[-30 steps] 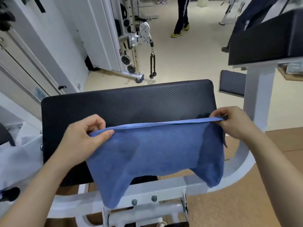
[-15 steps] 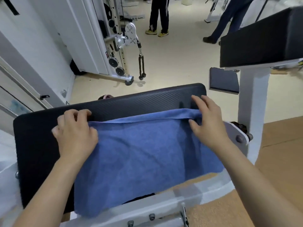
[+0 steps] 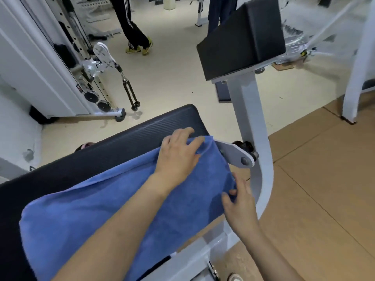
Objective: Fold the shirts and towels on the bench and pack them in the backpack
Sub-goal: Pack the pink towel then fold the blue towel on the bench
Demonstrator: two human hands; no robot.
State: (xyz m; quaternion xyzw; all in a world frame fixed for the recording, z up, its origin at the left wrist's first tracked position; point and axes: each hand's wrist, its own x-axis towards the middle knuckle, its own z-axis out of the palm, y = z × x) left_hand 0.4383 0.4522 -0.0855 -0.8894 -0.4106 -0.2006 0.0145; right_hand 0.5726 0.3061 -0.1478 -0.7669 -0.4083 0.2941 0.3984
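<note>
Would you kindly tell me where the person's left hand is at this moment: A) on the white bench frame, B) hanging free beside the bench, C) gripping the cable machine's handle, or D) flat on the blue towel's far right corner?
D: the left hand lies with its fingers spread on the blue towel at its far right corner on the black bench pad, while the right hand pinches the towel's nearer right edge.

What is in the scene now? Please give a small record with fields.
towel: blue, spread on bench, near edge hangs over
bench: black pad, white frame
left hand: on towel's far right corner, grip unclear
right hand: pinches towel's right edge
backpack: not in view
background: cable machine
</note>
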